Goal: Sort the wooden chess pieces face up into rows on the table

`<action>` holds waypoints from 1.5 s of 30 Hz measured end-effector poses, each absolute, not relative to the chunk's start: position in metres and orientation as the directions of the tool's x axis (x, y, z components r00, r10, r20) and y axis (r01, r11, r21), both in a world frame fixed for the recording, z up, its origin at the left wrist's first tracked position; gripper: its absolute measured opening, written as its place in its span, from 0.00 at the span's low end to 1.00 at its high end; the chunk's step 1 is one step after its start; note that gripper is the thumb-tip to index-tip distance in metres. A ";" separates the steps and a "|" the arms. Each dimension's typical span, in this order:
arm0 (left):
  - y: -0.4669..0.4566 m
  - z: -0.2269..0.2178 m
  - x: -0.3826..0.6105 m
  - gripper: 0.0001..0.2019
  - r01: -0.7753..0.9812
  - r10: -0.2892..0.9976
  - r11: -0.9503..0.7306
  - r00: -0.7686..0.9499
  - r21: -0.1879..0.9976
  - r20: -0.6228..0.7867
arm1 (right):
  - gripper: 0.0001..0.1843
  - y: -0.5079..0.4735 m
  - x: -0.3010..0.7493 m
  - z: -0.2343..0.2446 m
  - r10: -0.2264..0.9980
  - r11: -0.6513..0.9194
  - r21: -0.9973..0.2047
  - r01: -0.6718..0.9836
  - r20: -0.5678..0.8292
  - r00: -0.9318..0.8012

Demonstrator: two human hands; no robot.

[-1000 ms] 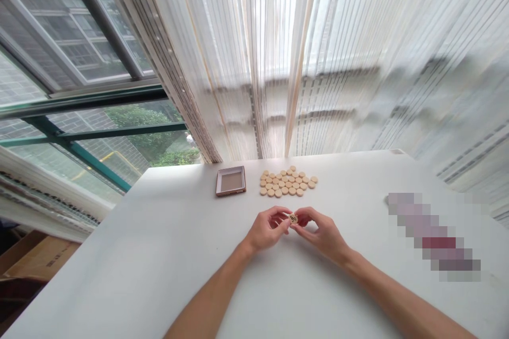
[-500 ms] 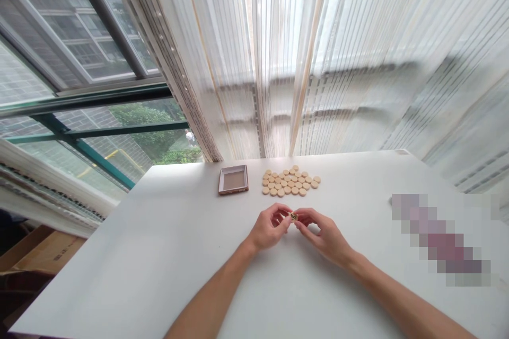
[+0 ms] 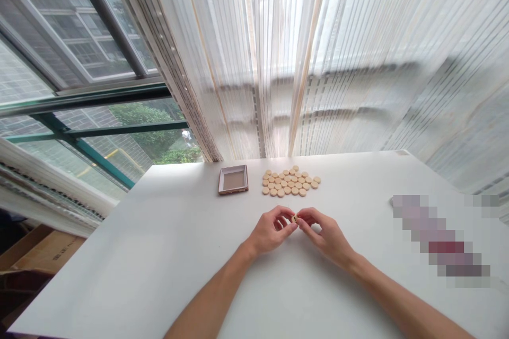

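A small round wooden Chinese chess piece point(image 3: 294, 219) with a dark marking is held just above the table between my two hands. My left hand point(image 3: 268, 231) pinches it from the left, thumb below and fingers curled above. From the right, the thumb and index finger of my right hand point(image 3: 328, 234) close on the same piece and cover part of its face. Beyond my hands lies a flat cluster of several pale wooden chess pieces point(image 3: 291, 185), their visible tops plain.
A shallow square box point(image 3: 219, 181) with a brown rim stands left of the cluster, open side up. The white table point(image 3: 159, 233) reaches back to sheer striped curtains point(image 3: 274, 63). At the right lies a blurred-out object point(image 3: 441, 238); a cardboard box point(image 3: 47, 249) sits beyond the left edge.
The chess piece has turned and shifted slightly right, with less of its marking showing. My fingers have moved a little around it. The cluster and the square box stay put.
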State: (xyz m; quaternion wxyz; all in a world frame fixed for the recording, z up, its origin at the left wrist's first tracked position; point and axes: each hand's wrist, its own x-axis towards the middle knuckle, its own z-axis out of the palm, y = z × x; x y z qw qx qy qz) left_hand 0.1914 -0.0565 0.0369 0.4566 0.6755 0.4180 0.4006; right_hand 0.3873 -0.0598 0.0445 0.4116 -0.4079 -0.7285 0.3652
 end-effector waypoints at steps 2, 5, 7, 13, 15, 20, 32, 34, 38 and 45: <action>-0.058 0.038 0.193 0.16 0.221 0.924 -0.259 0.341 0.940 0.174 | 0.08 -0.060 0.387 0.046 0.899 0.393 -0.869 0.301 0.296 -0.322; -0.060 0.038 0.194 0.15 0.270 0.918 -0.298 0.344 0.916 0.197 | 0.10 -0.061 0.387 0.046 0.915 0.367 -0.866 0.339 0.272 -0.297; -0.062 0.037 0.195 0.14 0.297 0.915 -0.315 0.346 0.902 0.206 | 0.11 -0.062 0.387 0.045 0.924 0.352 -0.864 0.360 0.258 -0.283; -0.060 0.037 0.194 0.14 0.299 0.911 -0.325 0.353 0.897 0.212 | 0.12 -0.062 0.388 0.044 0.931 0.331 -0.871 0.364 0.237 -0.277; -0.059 0.037 0.194 0.15 0.286 0.914 -0.316 0.348 0.905 0.209 | 0.12 -0.062 0.388 0.046 0.926 0.341 -0.870 0.355 0.247 -0.285; -0.059 0.039 0.193 0.16 0.268 0.925 -0.272 0.337 0.924 0.175 | 0.09 -0.062 0.387 0.049 0.909 0.379 -0.869 0.319 0.286 -0.302; -0.061 0.039 0.195 0.16 0.297 0.912 -0.323 0.350 0.898 0.213 | 0.11 -0.062 0.389 0.045 0.928 0.337 -0.880 0.334 0.251 -0.275; -0.062 0.038 0.195 0.15 0.319 0.908 -0.345 0.354 0.883 0.226 | 0.12 -0.062 0.389 0.044 0.935 0.319 -0.885 0.337 0.237 -0.263; -0.063 0.037 0.196 0.14 0.356 0.903 -0.366 0.360 0.860 0.236 | 0.15 -0.062 0.389 0.043 0.942 0.305 -0.885 0.353 0.225 -0.250; -0.063 0.037 0.194 0.14 0.364 0.911 -0.366 0.331 0.857 0.248 | 0.14 -0.063 0.387 0.047 0.924 0.357 -0.871 0.337 0.276 -0.266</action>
